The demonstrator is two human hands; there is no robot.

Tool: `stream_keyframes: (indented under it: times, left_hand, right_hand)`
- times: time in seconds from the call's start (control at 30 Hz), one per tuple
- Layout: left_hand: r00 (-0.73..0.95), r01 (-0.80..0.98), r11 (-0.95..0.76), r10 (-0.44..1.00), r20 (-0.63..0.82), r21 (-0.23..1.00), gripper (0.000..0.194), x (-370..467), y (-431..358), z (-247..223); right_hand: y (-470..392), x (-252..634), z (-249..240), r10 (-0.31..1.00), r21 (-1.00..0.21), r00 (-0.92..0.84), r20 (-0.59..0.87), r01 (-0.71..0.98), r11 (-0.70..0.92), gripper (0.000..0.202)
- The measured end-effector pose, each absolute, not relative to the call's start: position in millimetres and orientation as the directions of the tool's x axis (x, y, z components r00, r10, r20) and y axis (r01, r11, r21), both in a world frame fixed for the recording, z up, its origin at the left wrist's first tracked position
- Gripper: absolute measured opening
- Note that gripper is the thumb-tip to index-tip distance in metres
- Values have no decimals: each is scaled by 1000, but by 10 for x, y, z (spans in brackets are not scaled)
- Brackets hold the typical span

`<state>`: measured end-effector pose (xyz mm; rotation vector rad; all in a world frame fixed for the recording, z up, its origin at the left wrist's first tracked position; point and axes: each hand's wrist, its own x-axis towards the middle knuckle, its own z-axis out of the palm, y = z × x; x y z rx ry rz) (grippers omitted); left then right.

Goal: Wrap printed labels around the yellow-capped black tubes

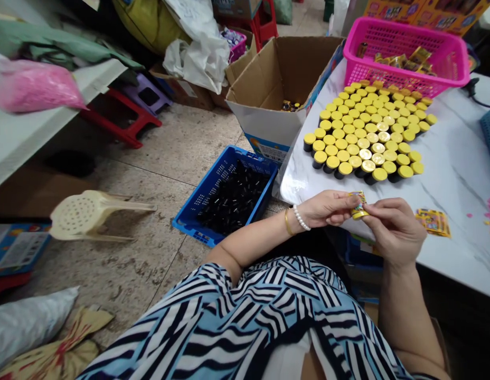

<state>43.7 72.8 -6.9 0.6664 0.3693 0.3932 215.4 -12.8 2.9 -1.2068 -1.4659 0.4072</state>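
Both hands meet at the near edge of the marbled white counter [459,174]. The left hand [328,208] and the right hand [393,229] pinch between their fingertips one small bottle [359,207] with a yellow cap and a glossy printed label, held just off the counter's rim.

Behind it, round yellow-capped black bottles [367,132] stand upright in a tight cluster, too many to count, a few caps shinier than the rest. One pink plastic mesh basket [407,53] sits at the far edge with foil-wrapped pieces inside. A small stack of printed labels [434,221] lies flat just right of the hands, with bare counter around it.

On the floor to the left, one blue perforated crate [225,195] holds black tubes, and one open cardboard box [280,79] stands behind it, touching the counter's corner.
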Motion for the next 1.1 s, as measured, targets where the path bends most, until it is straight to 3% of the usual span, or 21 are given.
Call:
stream_keyframes:
  times: [0.23, 0.37, 0.47, 0.57, 0.77, 0.97, 1.1]
  left_hand:
    - [861, -168, 680, 454, -229, 714, 49, 432, 711, -1]
    - [879, -159, 659, 433, -198, 735, 51, 421, 711, -14]
    - [866, -180, 621, 467, -176, 763, 48, 419, 688, -12]
    - [801, -183, 594, 552, -231, 784, 49, 431, 651, 16]
    - [861, -162, 668, 455, -227, 726, 41, 491, 616, 28]
    - [817, -214, 662, 525, -240, 718, 33, 542, 614, 44]
    - [831, -193, 632, 512, -217, 750, 38, 487, 632, 120]
  right_hand:
    - [-184, 2163, 114, 845, -732, 63, 531, 537, 420, 35]
    - [-213, 2147, 103, 827, -713, 13, 562, 514, 477, 29]
    - [-256, 2112, 40, 795, -733, 156, 586, 521, 438, 25]
    - [-318, 2063, -19, 790, -823, 320, 523, 430, 370, 35]
    - [-341, 1994, -121, 802, -885, 399, 444, 337, 322, 22]
    - [-221, 1904, -229, 840, -966, 486, 243, 43, 255, 26]
    - [-243, 1944, -113, 824, -920, 411, 389, 218, 326, 30]
